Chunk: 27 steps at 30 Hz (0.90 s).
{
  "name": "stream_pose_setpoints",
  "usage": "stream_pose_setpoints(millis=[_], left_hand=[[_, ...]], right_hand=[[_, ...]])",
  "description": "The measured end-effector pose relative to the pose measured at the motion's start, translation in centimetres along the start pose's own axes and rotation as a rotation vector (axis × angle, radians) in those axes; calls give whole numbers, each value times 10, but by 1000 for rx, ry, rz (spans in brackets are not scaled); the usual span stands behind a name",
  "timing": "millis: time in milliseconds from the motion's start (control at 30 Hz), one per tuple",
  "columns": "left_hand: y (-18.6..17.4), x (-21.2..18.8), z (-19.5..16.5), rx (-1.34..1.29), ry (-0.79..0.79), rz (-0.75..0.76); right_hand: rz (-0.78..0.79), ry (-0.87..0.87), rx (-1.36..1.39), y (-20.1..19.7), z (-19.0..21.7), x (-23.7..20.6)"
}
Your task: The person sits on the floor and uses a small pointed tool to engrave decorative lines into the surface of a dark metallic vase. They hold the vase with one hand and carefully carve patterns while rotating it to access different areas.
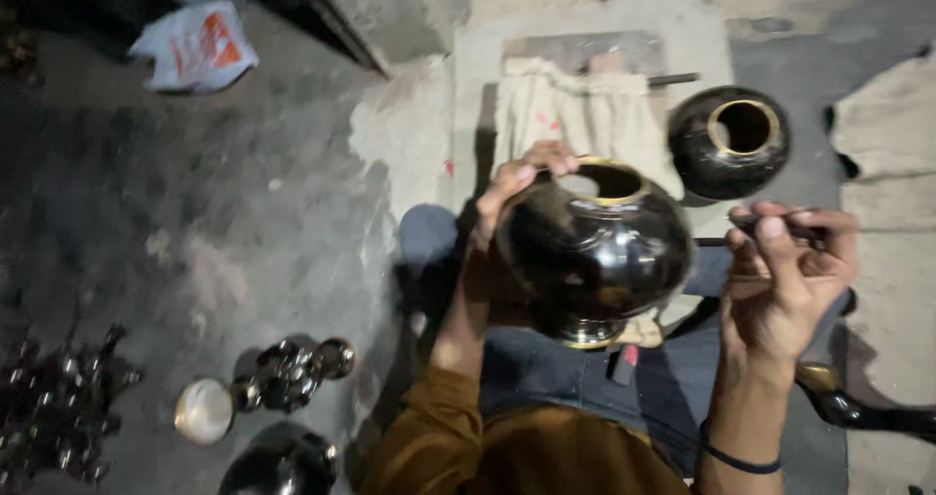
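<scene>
The person sits on the floor with a round black pot held up over the lap, roughly mid-scene, its mouth tipped toward the far side. The left hand is curled over the pot's rim, fingers hooked at the gold-edged opening and thumb side against the shoulder, so it is closed on the pot. The right hand hovers just right of the pot, fingers pinched shut around a thin dark tool that lies roughly level; its tip is blurred, and I cannot tell whether it touches the pot. To my eye, the work goes best if the left hand keeps the pot braced steady against the knees while the right brings the tool in with light, even pressure, turning the pot rather than the wrist, since the surface is glossy and any slip would likely show. The pot looks polished to a mirror black, with bright reflections across its belly, a brass-coloured ring at the lip and another at its small foot. A second pot of the same kind stands on the floor at far right, beside a pale cloth. Small shiny pieces sit on the floor at near left.
</scene>
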<state>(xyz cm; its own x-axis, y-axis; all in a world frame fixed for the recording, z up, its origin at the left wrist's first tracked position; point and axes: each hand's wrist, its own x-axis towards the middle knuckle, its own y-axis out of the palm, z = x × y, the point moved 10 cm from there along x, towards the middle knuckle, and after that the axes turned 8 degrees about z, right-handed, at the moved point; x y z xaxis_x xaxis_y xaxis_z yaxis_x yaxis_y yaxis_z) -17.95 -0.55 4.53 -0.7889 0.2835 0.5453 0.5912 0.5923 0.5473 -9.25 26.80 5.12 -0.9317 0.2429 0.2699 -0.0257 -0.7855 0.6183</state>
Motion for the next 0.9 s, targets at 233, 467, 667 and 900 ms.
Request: stream_pose_setpoints(millis=[233, 467, 667, 900], left_hand=[[9, 6, -7, 206, -110, 89], [14, -5, -14, 459, -140, 151], [51, -26, -52, 936, -26, 85], [101, -61, -71, 1367, 27, -110]], right_hand=[[-2, 2, -123, 26, 4, -2], [87, -80, -437, 43, 4, -7], [1, -94, -429, 42, 5, 30], [-19, -129, -691, 81, 56, -2]])
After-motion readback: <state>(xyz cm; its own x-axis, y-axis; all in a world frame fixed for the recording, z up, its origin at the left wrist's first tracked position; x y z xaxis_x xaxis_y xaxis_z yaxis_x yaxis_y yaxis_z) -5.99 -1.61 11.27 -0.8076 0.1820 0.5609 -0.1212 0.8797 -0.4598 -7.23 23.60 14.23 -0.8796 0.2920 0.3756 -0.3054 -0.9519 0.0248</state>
